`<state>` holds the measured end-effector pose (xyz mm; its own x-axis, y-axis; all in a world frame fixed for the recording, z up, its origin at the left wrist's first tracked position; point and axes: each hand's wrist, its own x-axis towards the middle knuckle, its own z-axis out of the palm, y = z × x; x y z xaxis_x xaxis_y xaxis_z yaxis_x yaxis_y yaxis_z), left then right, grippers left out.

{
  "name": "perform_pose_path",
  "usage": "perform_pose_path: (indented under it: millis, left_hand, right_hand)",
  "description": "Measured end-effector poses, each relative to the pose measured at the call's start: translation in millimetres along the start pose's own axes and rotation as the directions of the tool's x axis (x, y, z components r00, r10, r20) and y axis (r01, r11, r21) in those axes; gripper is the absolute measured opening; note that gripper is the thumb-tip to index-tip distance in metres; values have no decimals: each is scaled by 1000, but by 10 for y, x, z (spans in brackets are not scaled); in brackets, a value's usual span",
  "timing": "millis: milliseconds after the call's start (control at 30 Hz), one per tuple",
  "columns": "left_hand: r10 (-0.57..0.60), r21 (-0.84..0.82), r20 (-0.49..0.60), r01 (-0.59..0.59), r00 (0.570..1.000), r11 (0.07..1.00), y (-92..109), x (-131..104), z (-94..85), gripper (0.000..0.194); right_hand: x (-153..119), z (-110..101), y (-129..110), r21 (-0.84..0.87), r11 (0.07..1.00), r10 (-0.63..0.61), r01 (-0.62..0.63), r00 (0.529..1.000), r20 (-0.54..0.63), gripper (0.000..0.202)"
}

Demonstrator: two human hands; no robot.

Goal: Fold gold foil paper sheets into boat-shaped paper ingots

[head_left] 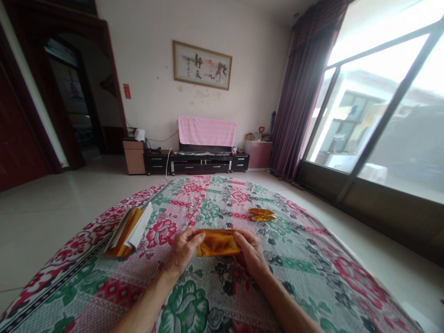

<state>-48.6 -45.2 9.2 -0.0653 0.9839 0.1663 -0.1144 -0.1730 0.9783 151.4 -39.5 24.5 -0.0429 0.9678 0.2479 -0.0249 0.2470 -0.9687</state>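
A strip of shiny gold foil paper (pixel 218 243) is stretched between both hands above the patterned cloth. My left hand (pixel 183 249) pinches its left end between thumb and fingers. At its right end, my right hand (pixel 251 252) grips the upper corner the same way. Beyond the right hand, two gold folded pieces (pixel 262 214) with pointed ends lie side by side on the cloth. A loose roll of gold and white sheets (pixel 128 231) rests on the cloth to the left of my left hand.
The flowered cloth (pixel 189 303) covers a broad rounded surface under the hands. Across the tiled floor stands a low black cabinet (pixel 201 163) with a pink towel (pixel 207 131) over a screen. Large windows and a purple curtain (pixel 296 92) are on the right.
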Motion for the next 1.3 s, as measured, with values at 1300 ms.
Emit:
perform_pose_path:
  millis: [1300]
  left_hand:
    - [169,443,-163,-80,972,893,29,-12,37,28]
  right_hand:
    - [50,45,99,-148,989,-33,16,993,-112,35]
